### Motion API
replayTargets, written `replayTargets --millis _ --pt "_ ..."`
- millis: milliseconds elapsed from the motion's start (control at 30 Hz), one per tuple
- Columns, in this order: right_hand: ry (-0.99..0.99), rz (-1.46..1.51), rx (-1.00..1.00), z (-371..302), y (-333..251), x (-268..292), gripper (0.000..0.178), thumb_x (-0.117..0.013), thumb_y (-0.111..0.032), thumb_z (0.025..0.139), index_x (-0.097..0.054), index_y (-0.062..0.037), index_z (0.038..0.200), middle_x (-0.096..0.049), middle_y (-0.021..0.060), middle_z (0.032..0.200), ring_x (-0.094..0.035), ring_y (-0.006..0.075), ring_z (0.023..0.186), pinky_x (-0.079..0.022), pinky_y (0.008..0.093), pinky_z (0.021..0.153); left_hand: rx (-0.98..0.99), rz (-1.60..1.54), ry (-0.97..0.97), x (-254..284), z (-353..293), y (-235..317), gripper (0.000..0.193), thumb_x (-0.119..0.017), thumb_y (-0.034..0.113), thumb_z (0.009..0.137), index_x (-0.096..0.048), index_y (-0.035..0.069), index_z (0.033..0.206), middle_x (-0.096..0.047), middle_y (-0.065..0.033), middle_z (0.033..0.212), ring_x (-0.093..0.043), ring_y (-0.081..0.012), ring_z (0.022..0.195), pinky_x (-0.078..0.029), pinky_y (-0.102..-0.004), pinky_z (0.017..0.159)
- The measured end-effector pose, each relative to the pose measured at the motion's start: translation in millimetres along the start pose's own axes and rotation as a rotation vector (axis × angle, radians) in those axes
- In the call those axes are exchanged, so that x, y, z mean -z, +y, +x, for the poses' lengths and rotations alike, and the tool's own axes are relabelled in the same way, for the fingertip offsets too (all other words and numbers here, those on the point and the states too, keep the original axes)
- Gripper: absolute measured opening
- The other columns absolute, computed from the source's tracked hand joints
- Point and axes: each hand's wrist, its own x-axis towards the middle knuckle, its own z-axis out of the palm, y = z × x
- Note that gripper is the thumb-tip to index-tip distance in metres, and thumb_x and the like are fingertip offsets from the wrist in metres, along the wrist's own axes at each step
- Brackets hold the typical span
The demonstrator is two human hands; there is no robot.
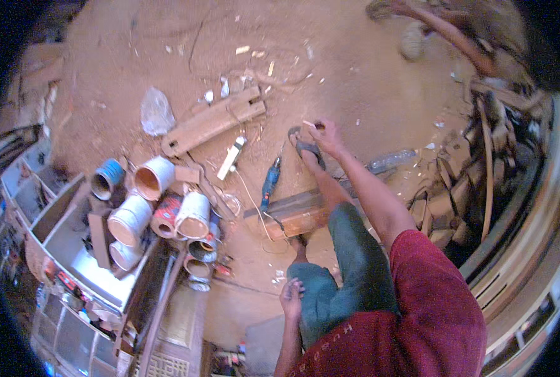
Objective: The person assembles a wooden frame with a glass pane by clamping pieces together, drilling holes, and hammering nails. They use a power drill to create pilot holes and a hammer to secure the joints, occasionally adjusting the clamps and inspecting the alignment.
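Seemingly, the right hand [327, 136] pinches a short, slim, pale piece [307, 122]; whether the left hand [291, 296] grips, I cannot tell.

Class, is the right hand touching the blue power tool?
Apart. The head view shows ground and a foot between right hand and blue power tool.

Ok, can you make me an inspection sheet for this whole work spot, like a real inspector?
Surface: reddish-brown dirt ground, scattered with pale wood scraps.
Job's things: blue power drill lying on the ground; notched wooden plank lying further ahead.
Clutter: white tubs grouped on the left; crumpled clear plastic bag beside the plank.
Grips: right grip pinches a small pale stick; left grip is partly curled, contents unclear.
Cables: thin pale cord left of the drill; its connections are unclear.
Surroundings: long boards along the right.
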Motion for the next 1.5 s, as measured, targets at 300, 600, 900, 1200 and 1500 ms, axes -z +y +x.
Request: replayTargets --millis 300,600,900,1200,1500 --pt "-0.133 1.368 -0.088 -305 -86 229 0.033 -0.062 -0.03 0.094 -0.052 -0.0077 0.116 -0.061 0.0027 0.101 -0.063 0.0175 0.076 -0.051 0.0313 0.062 -0.572 0.44 -0.129 153 -1 -37 0.025 -0.058 0.021 0.094 -0.063 -0.001 0.104 -0.066 -0.0059 0.087 -0.06 -0.0131 0.076 -0.051 -0.0279 0.071" --pt "0.868 1.21 0.176 -644 72 130 0.016 -0.062 -0.008 0.081 -0.055 -0.0112 0.067 -0.053 -0.0027 0.063 -0.056 0.008 0.059 -0.044 0.0245 0.047 -1.029 1.325 -0.239 254 -51 -25 0.032 -0.057 0.026 0.093 -0.064 -0.005 0.089 -0.068 -0.0154 0.084 -0.061 -0.0255 0.072 -0.049 -0.0395 0.066" --pt "1.12 0.723 -0.863 -982 158 -133 0.014 -0.062 -0.013 0.083 -0.053 -0.0068 0.075 -0.06 0.01 0.065 -0.059 0.0191 0.05 -0.047 0.0351 0.042 -1.145 1.15 -0.859 36 -114 -19 0.03 -0.058 0.023 0.095 -0.064 -0.006 0.093 -0.067 -0.0151 0.083 -0.061 -0.0218 0.074 -0.049 -0.0373 0.066" --pt "3.376 0.761 -0.875 -1274 -4 -200 0.018 -0.06 -0.02 0.092 -0.058 -0.003 0.087 -0.057 0.0054 0.068 -0.053 0.0136 0.054 -0.042 0.0273 0.045 -1.727 0.866 -1.94 -138 -544 -274 0.021 -0.06 0.012 0.093 -0.061 -0.004 0.107 -0.065 -0.0164 0.102 -0.062 -0.0276 0.094 -0.049 -0.0386 0.086" --pt "2.798 0.873 -0.351 -1441 -98 74 0.025 -0.059 -0.011 0.092 -0.055 -0.0024 0.116 -0.065 0.0111 0.1 -0.067 0.0191 0.076 -0.056 0.0296 0.058 -1.608 0.889 -3.087 -70 -757 -498 0.029 -0.071 0.004 0.079 -0.065 0.001 0.107 -0.065 -0.0157 0.104 -0.062 -0.0328 0.095 -0.05 -0.0402 0.082"
